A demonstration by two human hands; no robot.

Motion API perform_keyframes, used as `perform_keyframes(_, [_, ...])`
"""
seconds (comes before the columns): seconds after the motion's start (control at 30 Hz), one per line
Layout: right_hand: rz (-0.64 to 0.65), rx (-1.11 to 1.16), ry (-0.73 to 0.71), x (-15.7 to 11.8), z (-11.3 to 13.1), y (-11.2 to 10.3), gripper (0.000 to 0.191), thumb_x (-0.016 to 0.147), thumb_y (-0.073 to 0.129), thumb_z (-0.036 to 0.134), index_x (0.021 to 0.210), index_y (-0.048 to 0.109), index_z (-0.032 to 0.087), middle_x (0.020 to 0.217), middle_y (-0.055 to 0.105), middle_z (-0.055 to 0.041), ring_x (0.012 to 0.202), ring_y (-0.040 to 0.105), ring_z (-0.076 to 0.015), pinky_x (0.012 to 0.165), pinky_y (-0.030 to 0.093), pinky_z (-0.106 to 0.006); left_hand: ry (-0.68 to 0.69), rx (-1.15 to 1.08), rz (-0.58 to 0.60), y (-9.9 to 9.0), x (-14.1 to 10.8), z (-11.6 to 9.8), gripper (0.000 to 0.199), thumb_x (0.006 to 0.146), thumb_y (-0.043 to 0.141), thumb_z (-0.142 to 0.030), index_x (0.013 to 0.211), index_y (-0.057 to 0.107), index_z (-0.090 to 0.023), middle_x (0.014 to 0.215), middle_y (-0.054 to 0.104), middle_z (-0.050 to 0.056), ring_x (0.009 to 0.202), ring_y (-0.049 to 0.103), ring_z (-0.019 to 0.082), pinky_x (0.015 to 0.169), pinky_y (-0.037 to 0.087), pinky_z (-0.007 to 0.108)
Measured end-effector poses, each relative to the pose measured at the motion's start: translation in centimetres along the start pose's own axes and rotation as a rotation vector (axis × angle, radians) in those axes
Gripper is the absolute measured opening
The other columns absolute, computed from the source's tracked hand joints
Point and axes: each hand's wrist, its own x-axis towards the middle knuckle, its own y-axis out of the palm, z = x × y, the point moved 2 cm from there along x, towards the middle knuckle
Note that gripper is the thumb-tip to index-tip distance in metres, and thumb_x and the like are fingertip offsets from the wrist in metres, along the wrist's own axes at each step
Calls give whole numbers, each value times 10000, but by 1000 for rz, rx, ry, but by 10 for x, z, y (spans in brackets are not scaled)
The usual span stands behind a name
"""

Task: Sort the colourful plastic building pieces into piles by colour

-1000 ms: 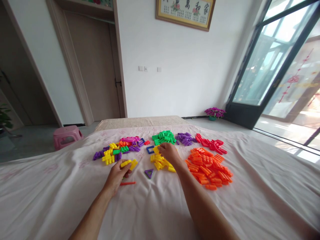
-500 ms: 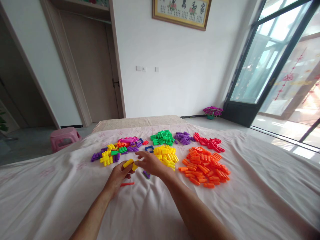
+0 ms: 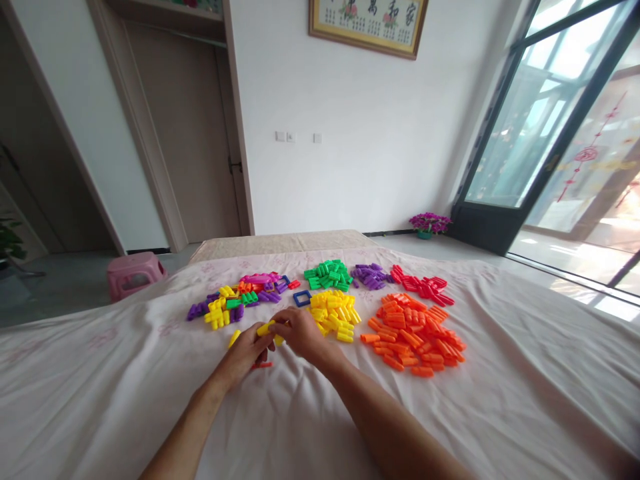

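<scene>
My left hand (image 3: 249, 352) is closed on a yellow tube-shaped building block (image 3: 265, 329) above the cloth. My right hand (image 3: 300, 331) comes in from the right, its fingers pinched at the near end of the same block. More yellow shows at the left hand's outer side and beneath the right fingers; whether these pieces are joined to the held one I cannot tell. A thin red-orange strip (image 3: 262, 365) lies just below the left hand, partly covered. Beyond the right hand sits a pile of yellow blocks (image 3: 334, 313).
Orange blocks (image 3: 417, 337) are heaped to the right. Green blocks (image 3: 329, 275), purple blocks (image 3: 371, 276) and red blocks (image 3: 423, 285) lie farther back. A mixed-colour cluster (image 3: 233, 303) and a blue square frame (image 3: 302, 298) are at the left. A wrinkled pale cloth (image 3: 110, 387) covers the surface.
My right hand has moved down and closed its fingers at the yellow block. My left hand has turned, exposing yellow at its outer side. The view has shifted slightly.
</scene>
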Motion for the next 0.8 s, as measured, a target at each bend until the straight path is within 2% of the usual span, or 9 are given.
perform_keyframes(0.07, [3, -63, 17, 3, -1, -15, 142, 862, 650, 253, 807, 757, 178, 729, 680, -1, 683, 587, -125, 613, 375, -212, 25, -1, -40, -12, 2, -2, 572, 708, 709, -584, 1067, 634, -144, 709, 634, 5, 485, 485, 94, 442, 338, 215])
perform_keyframes(0.1, [-9, -107, 37, 4, -3, -26, 153, 860, 648, 257, 779, 745, 170, 695, 660, 4, 643, 561, -115, 581, 341, -214, 49, -1, -114, -22, 3, -1, 611, 720, 695, -585, 1138, 616, -146, 740, 643, 9, 501, 501, 98, 448, 348, 214])
perform_keyframes(0.2, [-111, -269, 136, 5, -17, -65, 215, 868, 624, 278, 709, 703, 157, 639, 615, 5, 590, 505, -105, 545, 266, -236, 137, 75, -479, -61, 5, 8, 613, 769, 610, -612, 1162, 605, -142, 859, 677, 54, 653, 603, 149, 547, 453, 242])
perform_keyframes(0.27, [-163, -374, 222, 4, -31, -89, 230, 872, 611, 290, 704, 693, 157, 640, 616, -3, 598, 508, -112, 548, 247, -247, 98, 259, -576, -84, 7, 21, 574, 785, 566, -609, 1112, 626, -141, 924, 707, 83, 787, 652, 198, 644, 507, 270])
perform_keyframes(0.37, [-142, -505, 333, 0, -52, -112, 229, 881, 594, 306, 748, 713, 163, 692, 657, -31, 663, 558, -137, 574, 260, -255, 17, 429, -529, -101, 10, 40, 517, 796, 529, -594, 1029, 660, -152, 932, 737, 86, 823, 673, 220, 694, 522, 284])
perform_keyframes(0.47, [-156, -584, 397, -2, -63, -121, 223, 899, 580, 328, 894, 745, 179, 877, 715, -76, 818, 622, -177, 647, 320, -254, -11, 495, -455, -102, 13, 50, 451, 769, 580, -568, 958, 697, -175, 923, 755, 68, 837, 690, 220, 726, 510, 276])
perform_keyframes(0.6, [-209, -579, 365, -3, -54, -121, 252, 909, 563, 317, 1043, 737, 193, 1068, 712, -102, 989, 636, -202, 771, 374, -257, -42, 580, -359, -94, 17, 51, 365, 716, 670, -503, 914, 746, -205, 896, 771, 48, 842, 698, 215, 739, 487, 265])
perform_keyframes(0.73, [-187, -516, 266, 0, -36, -112, 241, 915, 526, 266, 984, 747, 197, 1012, 734, -73, 944, 653, -185, 763, 391, -247, -37, 639, -338, -89, 16, 48, 262, 707, 687, -425, 836, 760, -208, 889, 769, 64, 839, 683, 227, 729, 463, 283])
perform_keyframes(0.8, [-162, -459, 229, 1, -31, -103, 231, 903, 532, 238, 951, 753, 194, 962, 745, -60, 901, 663, -180, 738, 401, -242, -26, 632, -338, -88, 15, 44, 298, 726, 674, -439, 873, 762, -195, 910, 768, 80, 858, 681, 237, 740, 468, 295])
